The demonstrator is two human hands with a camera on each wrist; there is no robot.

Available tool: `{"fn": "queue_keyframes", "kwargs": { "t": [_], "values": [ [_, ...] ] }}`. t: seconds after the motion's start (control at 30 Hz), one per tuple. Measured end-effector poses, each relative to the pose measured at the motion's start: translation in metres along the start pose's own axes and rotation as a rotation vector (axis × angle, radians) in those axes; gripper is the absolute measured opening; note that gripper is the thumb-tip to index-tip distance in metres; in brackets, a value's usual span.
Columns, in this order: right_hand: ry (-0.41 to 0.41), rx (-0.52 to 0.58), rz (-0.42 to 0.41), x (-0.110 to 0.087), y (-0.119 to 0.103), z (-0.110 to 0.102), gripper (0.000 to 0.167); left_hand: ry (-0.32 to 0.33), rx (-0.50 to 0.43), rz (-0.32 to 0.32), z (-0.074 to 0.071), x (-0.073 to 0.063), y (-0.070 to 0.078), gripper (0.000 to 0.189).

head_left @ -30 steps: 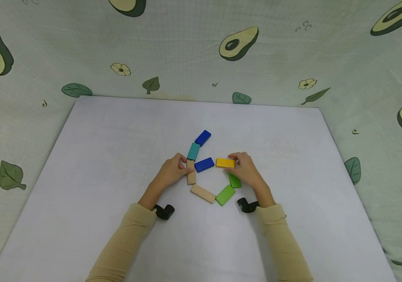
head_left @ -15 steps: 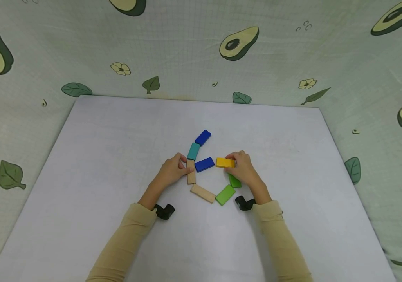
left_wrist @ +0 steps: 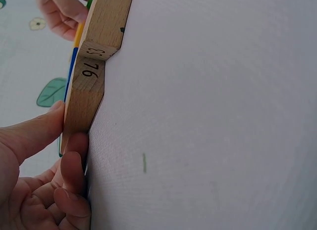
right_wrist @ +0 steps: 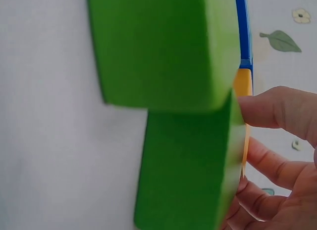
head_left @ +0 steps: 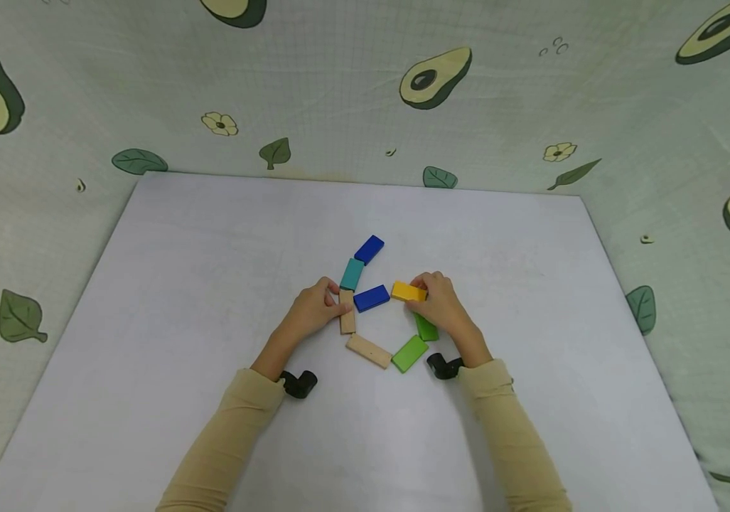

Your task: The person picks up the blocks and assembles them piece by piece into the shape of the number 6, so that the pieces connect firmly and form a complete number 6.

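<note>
Several small blocks lie in a ring on the white table (head_left: 179,299). My left hand (head_left: 337,307) pinches the upper end of a plain wooden block (head_left: 347,323) beside a blue block (head_left: 371,298); in the left wrist view the thumb and a finger (left_wrist: 74,161) grip that wooden block (left_wrist: 84,99). My right hand (head_left: 422,296) pinches the right end of a yellow block (head_left: 406,291), which lies slightly tilted. Just below the right hand lie two green blocks (head_left: 426,329) (head_left: 409,353). They fill the right wrist view (right_wrist: 163,47), with a sliver of the yellow block (right_wrist: 241,81) behind them.
A second wooden block (head_left: 368,351) closes the ring at the bottom. A teal block (head_left: 352,274) and another blue block (head_left: 369,249) trail off toward the back. Cloth printed with avocados (head_left: 365,92) walls in the table at the back and both sides.
My right hand has shifted a little to the left and turned the yellow block slightly, its left end now higher. The left hand and the other blocks have stayed put.
</note>
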State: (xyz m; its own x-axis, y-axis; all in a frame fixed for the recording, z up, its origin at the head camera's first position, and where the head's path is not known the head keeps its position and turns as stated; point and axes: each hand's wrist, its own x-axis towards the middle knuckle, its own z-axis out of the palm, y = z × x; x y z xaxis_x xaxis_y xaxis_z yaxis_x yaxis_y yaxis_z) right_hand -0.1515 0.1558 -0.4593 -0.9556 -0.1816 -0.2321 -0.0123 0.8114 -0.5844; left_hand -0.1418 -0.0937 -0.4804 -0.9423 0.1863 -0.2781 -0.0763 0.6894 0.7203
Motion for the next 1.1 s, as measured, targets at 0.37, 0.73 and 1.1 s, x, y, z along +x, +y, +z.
{"fn": "queue_keyframes", "kwargs": {
  "t": [0.37, 0.73, 1.1],
  "values": [
    [-0.008, -0.013, -0.016, 0.0034, -0.0021, 0.0002, 0.04, 0.001, 0.0, 0.011, -0.0003, 0.0004, 0.0004, 0.042],
    [-0.07, 0.021, 0.01, 0.0002, -0.0014, -0.0004, 0.041, -0.005, -0.001, -0.001, -0.0004, 0.0007, 0.0008, 0.041],
    [-0.082, 0.05, 0.025, -0.0026, -0.0022, -0.0015, 0.037, -0.004, 0.009, -0.006, -0.0006, 0.0001, 0.0011, 0.041]
  ]
}}
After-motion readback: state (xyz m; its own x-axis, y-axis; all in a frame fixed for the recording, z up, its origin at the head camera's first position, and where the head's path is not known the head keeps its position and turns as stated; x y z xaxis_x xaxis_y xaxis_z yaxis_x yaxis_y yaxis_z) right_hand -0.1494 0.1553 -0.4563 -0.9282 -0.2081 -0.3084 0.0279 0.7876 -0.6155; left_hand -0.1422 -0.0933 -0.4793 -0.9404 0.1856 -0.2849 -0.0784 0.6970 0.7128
